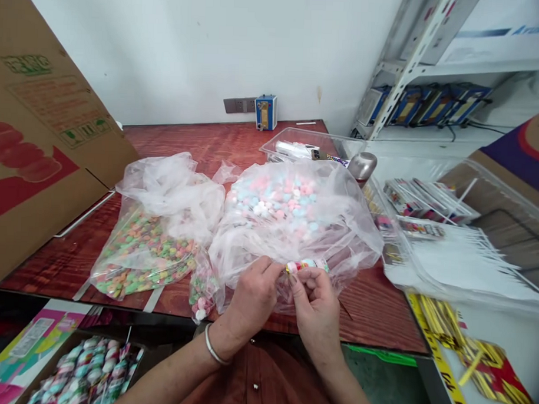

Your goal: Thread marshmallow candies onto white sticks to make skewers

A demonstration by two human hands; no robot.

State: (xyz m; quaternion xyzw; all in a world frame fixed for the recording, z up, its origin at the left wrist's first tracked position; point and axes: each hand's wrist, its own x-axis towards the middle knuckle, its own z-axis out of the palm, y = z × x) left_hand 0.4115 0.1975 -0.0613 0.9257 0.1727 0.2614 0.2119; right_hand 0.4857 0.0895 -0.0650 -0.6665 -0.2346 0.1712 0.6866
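A slim tube of pastel candies point(306, 265) lay low at centre frame, pinched between both hands, left hand point(253, 290) at its end and right hand point(317, 307) beneath. Just behind it was a clear bag of pink-and-blue candies point(291, 208), and left of that a bag of multicoloured candies point(139, 250).

I log: table point(200, 146) dark red, wood-grained. Left bag point(148, 245) clear, its sweets green, orange and pink. Right bag point(291, 208) clear, its sweets pastel pink, blue and white. Roll point(306, 265) banded pink, white, blue. Carton point(32, 158) brown with red and green print. Strips point(442, 317) yellow.
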